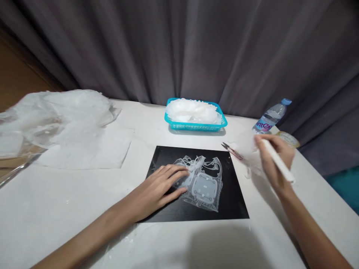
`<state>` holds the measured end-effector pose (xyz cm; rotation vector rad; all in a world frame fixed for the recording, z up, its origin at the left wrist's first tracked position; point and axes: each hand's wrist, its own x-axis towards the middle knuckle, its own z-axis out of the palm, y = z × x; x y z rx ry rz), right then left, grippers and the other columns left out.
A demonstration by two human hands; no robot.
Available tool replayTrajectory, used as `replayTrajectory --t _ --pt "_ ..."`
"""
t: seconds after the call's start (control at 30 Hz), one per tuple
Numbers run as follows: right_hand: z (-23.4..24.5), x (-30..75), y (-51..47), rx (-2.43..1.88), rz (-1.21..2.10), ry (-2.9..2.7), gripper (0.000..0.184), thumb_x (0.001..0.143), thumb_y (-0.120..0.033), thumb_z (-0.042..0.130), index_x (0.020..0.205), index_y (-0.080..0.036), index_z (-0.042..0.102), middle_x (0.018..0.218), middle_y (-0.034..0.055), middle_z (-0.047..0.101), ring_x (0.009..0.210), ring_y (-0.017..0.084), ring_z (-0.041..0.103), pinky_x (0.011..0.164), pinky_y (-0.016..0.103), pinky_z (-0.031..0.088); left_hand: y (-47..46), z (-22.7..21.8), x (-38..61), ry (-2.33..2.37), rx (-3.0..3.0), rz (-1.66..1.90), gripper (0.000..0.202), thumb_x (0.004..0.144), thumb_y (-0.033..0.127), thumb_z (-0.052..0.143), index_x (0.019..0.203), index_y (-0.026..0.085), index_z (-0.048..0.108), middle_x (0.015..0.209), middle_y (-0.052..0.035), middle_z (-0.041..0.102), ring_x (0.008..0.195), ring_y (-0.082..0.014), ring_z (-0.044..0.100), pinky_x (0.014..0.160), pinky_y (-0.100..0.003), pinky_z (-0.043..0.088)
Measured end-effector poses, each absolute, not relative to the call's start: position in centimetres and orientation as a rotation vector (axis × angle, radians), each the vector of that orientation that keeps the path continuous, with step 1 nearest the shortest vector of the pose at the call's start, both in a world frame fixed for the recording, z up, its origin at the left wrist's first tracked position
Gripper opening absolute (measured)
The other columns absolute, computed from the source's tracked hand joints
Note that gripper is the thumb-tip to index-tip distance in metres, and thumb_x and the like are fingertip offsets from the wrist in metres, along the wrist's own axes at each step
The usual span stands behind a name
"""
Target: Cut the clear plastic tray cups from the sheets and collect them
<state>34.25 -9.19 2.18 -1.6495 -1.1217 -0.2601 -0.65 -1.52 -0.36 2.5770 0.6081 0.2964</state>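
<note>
My left hand (165, 183) lies flat with its fingers stretched over the left part of a clear plastic piece (206, 186), covering some of it. This piece has rounded-square grey panels with small dots and ragged, curling strips along its top edge. Under it is a black rectangular mat (235, 201). Off the mat's right side, my right hand (272, 172) is raised and closed around a white pen-shaped tool (279, 162), whose working tip is hidden by the fingers. Small scissors (232, 150) lie by the mat's upper right corner, beside crumpled clear plastic scraps (249, 149).
A turquoise basket (196, 127) filled with white material stands at the back. A water bottle (269, 117) and a roll of tape (288, 139) are at the back right. Plastic bags with white sheets (78, 123) cover the left. Grey curtain (140, 48) hangs behind the white table (70, 201).
</note>
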Motion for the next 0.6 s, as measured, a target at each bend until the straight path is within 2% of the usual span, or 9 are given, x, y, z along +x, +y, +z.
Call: replayTrajectory --t 0.07,0.13,0.2,0.37,0.43,0.47,0.53,0.57,0.6 --pt "1.7 39.1 -9.4 -1.749 -0.468 -1.058 0.024 0.091 -0.041 0.068 0.086 -0.019 0.075 0.083 0.0085 0.073 0.074 0.024 0.063 0.074 0.039 0.047 -1.5 -0.4 -0.6 0.603 2.661 0.3 0.037 0.109 0.043 0.049 0.143 0.029 0.054 0.147 -0.0062 0.058 0.133 -0.027 0.055 0.113 -0.044 0.042" --pt "0.9 43.3 -9.9 -1.875 -0.663 -1.183 0.027 0.092 -0.041 0.065 0.08 -0.019 0.075 0.078 0.01 0.071 0.07 0.025 0.06 0.081 0.045 0.044 -1.6 -0.5 -0.6 0.606 2.718 0.337 0.037 0.109 0.043 0.05 0.14 0.026 0.056 0.142 -0.0087 0.06 0.127 -0.0276 0.058 0.108 -0.044 0.045" --pt "0.4 45.8 -10.3 -1.926 -0.774 -1.275 0.025 0.091 -0.041 0.069 0.079 -0.019 0.075 0.07 0.0091 0.065 0.067 0.026 0.059 0.079 0.047 0.042 -1.7 -0.5 -0.5 0.607 2.766 0.376 0.036 0.108 0.044 0.051 0.136 0.023 0.059 0.137 -0.0101 0.062 0.12 -0.0279 0.06 0.104 -0.044 0.047" --pt "1.6 42.4 -9.9 -1.699 -0.892 -1.351 0.021 0.099 -0.036 0.064 0.097 -0.02 0.077 0.087 0.0127 0.072 0.085 0.031 0.064 0.087 0.05 0.046 -1.9 -0.7 -0.5 0.702 2.885 0.458 0.034 0.107 0.046 0.049 0.123 0.02 0.065 0.119 -0.0104 0.066 0.108 -0.028 0.063 0.094 -0.043 0.049" --pt "2.4 38.2 -9.8 -1.625 -0.657 -1.509 0.026 0.106 -0.03 0.053 0.104 -0.021 0.076 0.099 0.0133 0.075 0.095 0.029 0.067 0.094 0.048 0.048 -1.7 -0.7 -0.5 0.745 2.926 0.485 0.035 0.107 0.046 0.049 0.121 0.018 0.066 0.116 -0.0114 0.067 0.104 -0.0288 0.063 0.093 -0.044 0.048" --pt "2.7 35.9 -9.9 -1.548 -0.47 -1.616 0.027 0.107 -0.029 0.05 0.106 -0.021 0.076 0.102 0.0115 0.075 0.095 0.027 0.068 0.091 0.045 0.05 -1.7 -0.7 -0.5 0.767 2.945 0.492 0.035 0.107 0.045 0.049 0.119 0.018 0.067 0.116 -0.0123 0.067 0.104 -0.0296 0.063 0.093 -0.044 0.048" --pt "2.8 31.8 -10.4 -1.527 0.081 -1.879 0.03 0.107 -0.03 0.054 0.133 -0.024 0.066 0.11 0.007 0.075 0.095 0.022 0.071 0.089 0.038 0.055 -1.5 -0.6 -0.5 0.816 2.978 0.506 0.036 0.106 0.046 0.051 0.117 0.016 0.068 0.115 -0.0137 0.068 0.104 -0.0314 0.063 0.093 -0.045 0.047" --pt "2.5 30.2 -10.7 -1.52 0.291 -1.946 0.035 0.105 -0.032 0.058 0.139 -0.027 0.061 0.11 0.0044 0.075 0.093 0.02 0.072 0.085 0.034 0.056 -1.6 -0.6 -0.5 0.84 2.989 0.52 0.035 0.105 0.045 0.052 0.116 0.017 0.068 0.114 -0.0139 0.068 0.104 -0.0319 0.063 0.094 -0.046 0.047" --pt "2.2 28.9 -11.1 -1.482 0.467 -1.997 0.034 0.104 -0.033 0.061 0.137 -0.027 0.06 0.109 0.0029 0.075 0.093 0.018 0.072 0.083 0.031 0.057 -1.6 -0.5 -0.4 0.854 2.995 0.544 0.032 0.105 0.044 0.054 0.115 0.017 0.069 0.113 -0.0138 0.069 0.104 -0.0319 0.063 0.094 -0.046 0.046"
